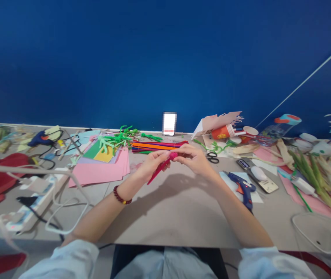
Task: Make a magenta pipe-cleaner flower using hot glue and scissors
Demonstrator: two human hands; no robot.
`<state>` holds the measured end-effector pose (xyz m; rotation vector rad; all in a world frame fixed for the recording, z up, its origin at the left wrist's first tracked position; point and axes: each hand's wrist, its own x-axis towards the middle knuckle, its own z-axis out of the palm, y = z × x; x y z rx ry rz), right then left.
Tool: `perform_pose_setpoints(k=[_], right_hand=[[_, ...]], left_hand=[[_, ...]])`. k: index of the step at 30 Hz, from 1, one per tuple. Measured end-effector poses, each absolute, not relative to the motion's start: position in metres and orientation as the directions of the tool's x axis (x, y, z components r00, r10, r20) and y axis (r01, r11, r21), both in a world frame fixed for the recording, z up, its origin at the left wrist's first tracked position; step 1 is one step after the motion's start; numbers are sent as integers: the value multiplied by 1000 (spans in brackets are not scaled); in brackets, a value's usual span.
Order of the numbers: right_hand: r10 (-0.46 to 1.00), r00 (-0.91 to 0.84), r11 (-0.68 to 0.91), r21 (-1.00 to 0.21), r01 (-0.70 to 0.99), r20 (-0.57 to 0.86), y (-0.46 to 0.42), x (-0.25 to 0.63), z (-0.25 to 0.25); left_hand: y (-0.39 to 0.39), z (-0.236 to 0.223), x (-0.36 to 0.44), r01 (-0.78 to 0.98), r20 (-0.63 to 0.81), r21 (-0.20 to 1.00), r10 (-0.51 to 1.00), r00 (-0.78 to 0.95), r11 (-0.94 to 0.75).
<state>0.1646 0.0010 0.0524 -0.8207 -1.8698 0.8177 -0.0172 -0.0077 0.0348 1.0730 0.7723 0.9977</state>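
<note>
Both of my hands meet above the middle of the desk around a bunch of deep pink pipe cleaners (157,174). My left hand (155,161) is closed on it, and its straight stems slant down to the left past the fingers. At its upper end is a bunched, lighter pink part (173,155), pinched by the fingertips of my right hand (192,158). The fingers partly hide its shape. Just behind my hands lies a pile of loose pipe cleaners (153,146) in orange, purple and red.
Scissors (212,157), a blue glue gun (242,188) and a phone (243,164) lie to the right. Pink paper sheets (95,173) and green pipe cleaner pieces (124,135) are at left. A power strip (34,205) with cables sits front left. A lit phone screen (169,123) leans against the blue wall.
</note>
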Motion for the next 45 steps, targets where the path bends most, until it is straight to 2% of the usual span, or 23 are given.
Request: perform_pose_setpoints(k=[10, 16, 24, 33, 45], right_hand=[[779, -422, 598, -752, 279, 463, -2, 164, 56], [768, -406, 620, -732, 281, 495, -3, 164, 57], [704, -433, 704, -634, 322, 562, -2, 165, 54], [694, -460, 713, -617, 333, 553, -1, 166, 53], [673, -488, 728, -617, 300, 556, -1, 166, 52]], left_hand=[[-8, 35, -15, -214, -16, 973, 951, 310, 86], [-6, 33, -16, -249, -50, 959, 947, 317, 135], [-5, 38, -19, -232, -104, 950, 915, 390, 207], [-3, 40, -23, -167, -93, 967, 874, 478, 194], [-6, 42, -23, -129, -63, 982, 887, 458, 137]])
